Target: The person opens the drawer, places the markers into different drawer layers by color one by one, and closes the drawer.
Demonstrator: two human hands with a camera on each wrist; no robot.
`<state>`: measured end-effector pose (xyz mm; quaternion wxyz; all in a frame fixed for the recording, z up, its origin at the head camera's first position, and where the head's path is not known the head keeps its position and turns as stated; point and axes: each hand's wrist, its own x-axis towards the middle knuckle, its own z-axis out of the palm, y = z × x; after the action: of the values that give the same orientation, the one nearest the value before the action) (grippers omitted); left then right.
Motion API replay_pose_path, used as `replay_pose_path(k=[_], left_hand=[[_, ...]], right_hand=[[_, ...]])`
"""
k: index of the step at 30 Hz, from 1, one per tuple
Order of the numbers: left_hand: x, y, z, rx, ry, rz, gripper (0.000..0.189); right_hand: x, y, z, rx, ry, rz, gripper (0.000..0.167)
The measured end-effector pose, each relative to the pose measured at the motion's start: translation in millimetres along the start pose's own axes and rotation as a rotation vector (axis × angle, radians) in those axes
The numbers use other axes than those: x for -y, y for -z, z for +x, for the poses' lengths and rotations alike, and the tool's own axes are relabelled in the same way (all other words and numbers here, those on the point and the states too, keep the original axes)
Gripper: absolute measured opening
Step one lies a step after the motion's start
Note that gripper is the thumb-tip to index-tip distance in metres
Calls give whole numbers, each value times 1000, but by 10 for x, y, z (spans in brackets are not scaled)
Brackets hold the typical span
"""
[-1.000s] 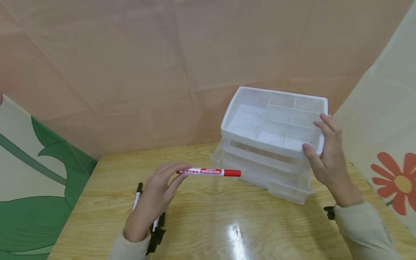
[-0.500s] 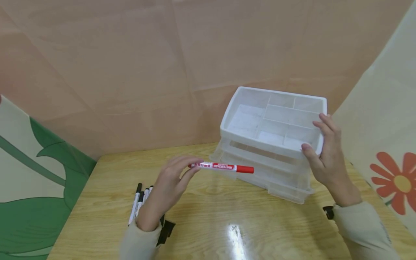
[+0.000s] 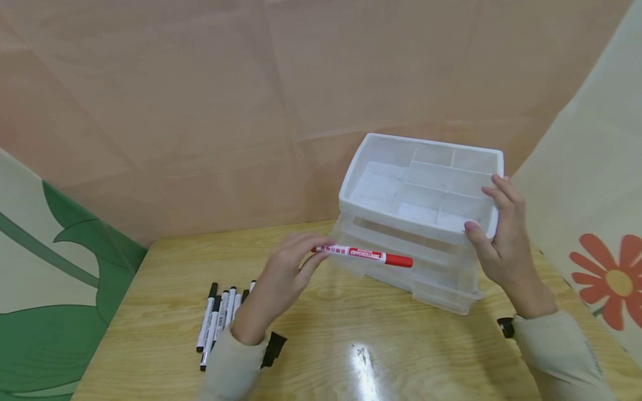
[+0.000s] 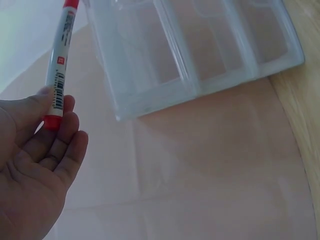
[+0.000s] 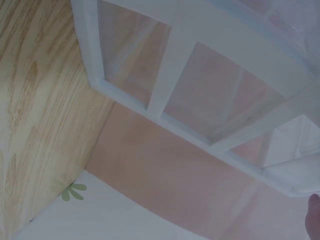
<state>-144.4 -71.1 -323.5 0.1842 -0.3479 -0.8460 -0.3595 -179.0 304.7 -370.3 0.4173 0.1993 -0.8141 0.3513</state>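
My left hand (image 3: 281,278) pinches the end of a red-capped whiteboard marker (image 3: 366,254) between thumb and fingers. In the head view its cap points right and overlaps the front of a translucent white drawer unit (image 3: 406,216). The left wrist view has the marker (image 4: 60,65) upright above the fingers. At the unit's right end, my right hand (image 3: 509,250) grips the top tray's rim, thumb at the front and fingers over the side. That tray is divided into several bare compartments. In the right wrist view, only a fingertip (image 5: 313,212) shows beside the unit's frame (image 5: 169,75).
Several black-capped markers (image 3: 208,326) lie side by side on the wooden table (image 3: 321,345), partly hidden behind the left forearm. A plain cloth backdrop (image 3: 200,111) hangs behind the table, with printed flower panels (image 3: 577,184) at the sides.
My left hand has carried the red marker rightward and slightly up, toward the drawer unit, uncovering more black-capped markers. The right hand keeps its grip on the rim.
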Motion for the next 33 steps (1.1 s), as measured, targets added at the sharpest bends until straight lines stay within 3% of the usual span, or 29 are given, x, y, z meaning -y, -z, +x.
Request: replay_pose_path(k=[3,11,33], left_hand=[[-10,-42,40,14,1,-4,24],[-45,-116,128,55,88,-51,27],[-12,-326,360,116,45,-91,23]], right_hand=[[-2,-2,2,-4,2,3,79],[-2,-5,-9,9,-10,14,78],[-5,-7,-1,23,-21,6,76]])
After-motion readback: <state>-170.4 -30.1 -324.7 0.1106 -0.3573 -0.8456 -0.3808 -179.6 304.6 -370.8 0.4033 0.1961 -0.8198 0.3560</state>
